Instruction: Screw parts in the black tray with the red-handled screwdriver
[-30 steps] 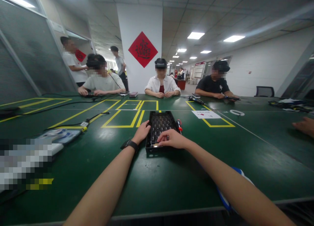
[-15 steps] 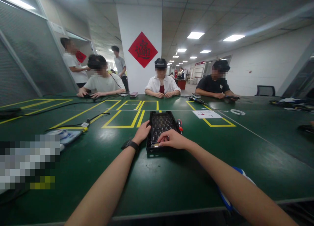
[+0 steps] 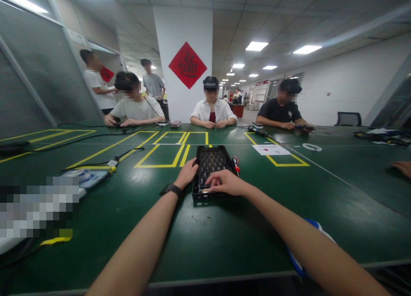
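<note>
A black open-topped case (image 3: 212,165) lies on the green table before me, its inside filled with a grid of small round recesses or cells. My left hand (image 3: 188,173), with a dark band on the wrist, is closed around the case's left wall. Over the near end of the case is my right hand (image 3: 224,182); its thumb and fingers are pinched together, and what they hold is too small to name. Just beside those fingertips, a small pale gold part (image 3: 204,190) sits at the near inner edge. A red and black screwdriver (image 3: 236,164) lies along the case's right side.
A printed paper (image 3: 270,149) and a white ring (image 3: 311,147) lie farther right. Cables and a pale pouch (image 3: 85,177) are on the left. A blue and white item (image 3: 297,261) is partly under my right forearm. Several people sit across the table; another person's hand (image 3: 401,168) shows at right.
My hands and the case hold nearly the same place. At the right edge, another person's hand has come into view. The standing person in grey has shifted slightly left.
</note>
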### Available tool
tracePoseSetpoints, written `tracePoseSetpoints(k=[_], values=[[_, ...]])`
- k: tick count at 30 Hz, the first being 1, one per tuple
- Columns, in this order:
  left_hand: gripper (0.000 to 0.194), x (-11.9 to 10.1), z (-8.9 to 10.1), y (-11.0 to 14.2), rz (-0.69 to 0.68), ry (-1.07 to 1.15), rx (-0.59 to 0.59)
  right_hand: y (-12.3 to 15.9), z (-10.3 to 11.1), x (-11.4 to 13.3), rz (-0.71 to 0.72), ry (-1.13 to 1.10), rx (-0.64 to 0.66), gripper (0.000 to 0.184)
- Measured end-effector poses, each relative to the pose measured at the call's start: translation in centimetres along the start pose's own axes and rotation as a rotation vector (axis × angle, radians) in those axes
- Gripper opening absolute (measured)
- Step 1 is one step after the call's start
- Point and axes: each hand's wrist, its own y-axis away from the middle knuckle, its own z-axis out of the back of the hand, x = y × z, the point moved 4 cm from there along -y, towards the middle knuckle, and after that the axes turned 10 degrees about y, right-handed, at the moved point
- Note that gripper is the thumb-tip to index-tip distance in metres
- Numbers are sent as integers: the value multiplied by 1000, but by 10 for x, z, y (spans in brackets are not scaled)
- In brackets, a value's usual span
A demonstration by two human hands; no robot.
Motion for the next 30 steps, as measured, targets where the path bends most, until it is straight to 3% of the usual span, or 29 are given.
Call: tracePoseSetpoints(k=[30], values=[[50, 5, -1, -3, -16, -8, -3, 0, 3, 3, 20, 79, -32, 32]])
